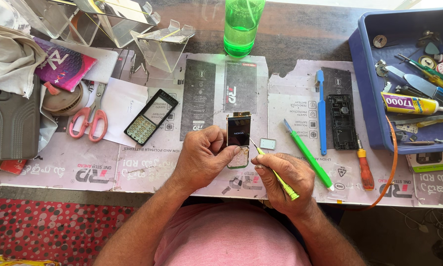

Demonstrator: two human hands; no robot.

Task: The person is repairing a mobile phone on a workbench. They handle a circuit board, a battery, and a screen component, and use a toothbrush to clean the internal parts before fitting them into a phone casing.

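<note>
- While I lean over the table (147, 172), my left hand (202, 157) is closed around the bare phone board (238, 140), thumb and fingertips pinching its left edge and lower end.
- Just right of the board, my right hand (283, 182) is curled tight on a thin green screwdriver (275, 172), tip touching the board's right edge.
- A small grey square part (268, 143) lies right of the board, beyond the tip.

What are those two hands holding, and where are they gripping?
The left hand grips the opened phone by its lower left edge. The right hand pinches the green-handled screwdriver along its handle, tip at the phone.
</note>
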